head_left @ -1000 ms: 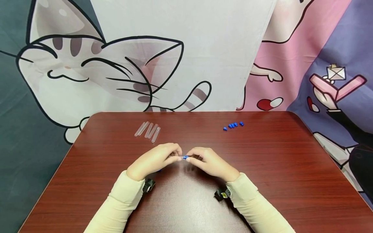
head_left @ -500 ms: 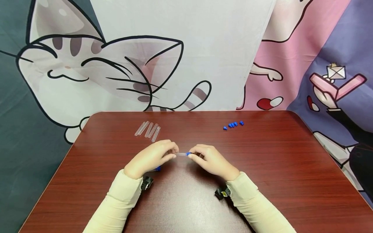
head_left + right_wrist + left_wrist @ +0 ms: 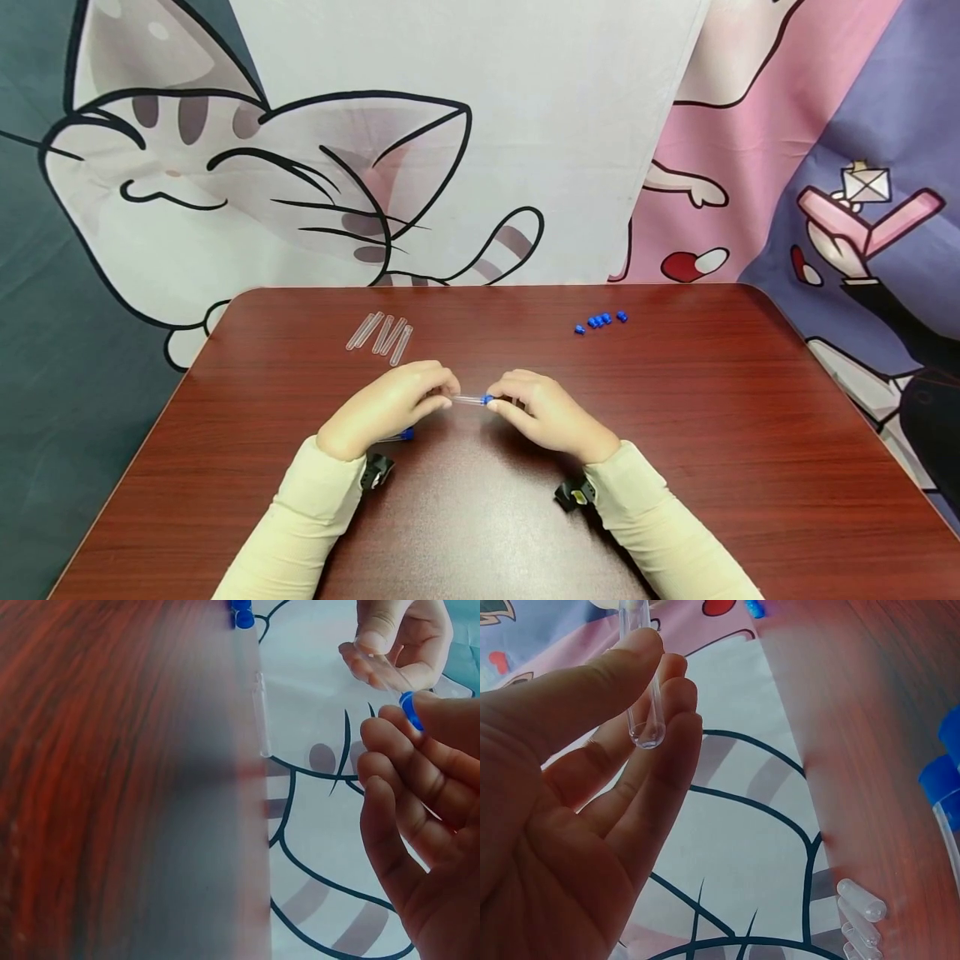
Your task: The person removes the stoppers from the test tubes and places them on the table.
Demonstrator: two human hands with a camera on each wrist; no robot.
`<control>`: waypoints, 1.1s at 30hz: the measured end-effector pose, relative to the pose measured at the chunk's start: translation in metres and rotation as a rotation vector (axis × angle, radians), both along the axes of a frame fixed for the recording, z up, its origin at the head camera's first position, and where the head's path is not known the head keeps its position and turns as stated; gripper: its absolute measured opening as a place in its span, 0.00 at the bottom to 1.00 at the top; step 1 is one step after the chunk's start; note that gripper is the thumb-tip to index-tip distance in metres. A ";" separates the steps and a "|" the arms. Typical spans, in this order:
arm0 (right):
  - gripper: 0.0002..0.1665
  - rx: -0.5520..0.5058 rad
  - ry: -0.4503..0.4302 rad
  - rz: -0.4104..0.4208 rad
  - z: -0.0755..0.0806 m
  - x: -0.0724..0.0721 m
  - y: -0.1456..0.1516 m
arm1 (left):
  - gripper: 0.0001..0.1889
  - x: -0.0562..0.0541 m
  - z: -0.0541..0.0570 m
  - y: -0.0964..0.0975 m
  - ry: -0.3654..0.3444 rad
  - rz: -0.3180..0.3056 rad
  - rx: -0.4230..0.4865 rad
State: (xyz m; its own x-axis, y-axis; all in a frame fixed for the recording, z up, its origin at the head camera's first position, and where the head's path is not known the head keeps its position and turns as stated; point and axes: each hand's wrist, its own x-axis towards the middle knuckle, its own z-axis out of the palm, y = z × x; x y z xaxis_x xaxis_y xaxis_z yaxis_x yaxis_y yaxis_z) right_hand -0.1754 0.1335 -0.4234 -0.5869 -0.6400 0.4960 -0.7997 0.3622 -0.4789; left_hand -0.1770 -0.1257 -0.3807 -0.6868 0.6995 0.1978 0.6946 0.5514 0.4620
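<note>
My left hand (image 3: pixel 397 408) pinches a clear test tube (image 3: pixel 471 400) between thumb and fingers, near its rounded end. That end shows below the thumb in the left wrist view. At the other end sits a blue cap (image 3: pixel 409 711), which my right hand (image 3: pixel 551 417) pinches between thumb and fingertips. The tube lies nearly level between both hands, above the table. How far the cap is pushed in is too small to tell. Close by my left wrist, capped tubes (image 3: pixel 939 780) with blue tops rest on the table, partly hidden in the head view by the left hand.
Several uncapped clear tubes (image 3: pixel 381 335) lie side by side at the back left of the brown table (image 3: pixel 675 400). Several loose blue caps (image 3: pixel 600 322) are at the back right. A printed cloth (image 3: pixel 570 150) hangs behind the table.
My left hand has slid back to the left along the tube, so more of the tube shows between the hands. A blue-capped tube beside the left wrist has come into fuller view.
</note>
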 end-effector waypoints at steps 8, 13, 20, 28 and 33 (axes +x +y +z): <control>0.04 0.025 0.012 0.034 0.000 -0.002 0.003 | 0.06 0.000 0.000 0.000 0.024 -0.015 -0.005; 0.04 0.017 0.008 0.023 0.000 -0.001 0.002 | 0.06 0.001 0.000 -0.002 0.037 -0.001 -0.003; 0.03 -0.035 0.020 -0.036 0.000 0.000 0.001 | 0.05 0.001 0.001 0.000 0.017 0.010 -0.016; 0.06 -0.190 -0.156 -0.064 -0.001 0.000 -0.002 | 0.05 0.001 0.000 -0.001 -0.015 0.035 0.003; 0.07 -0.267 -0.233 -0.111 0.000 0.001 -0.003 | 0.05 0.000 -0.002 0.000 -0.046 0.036 0.023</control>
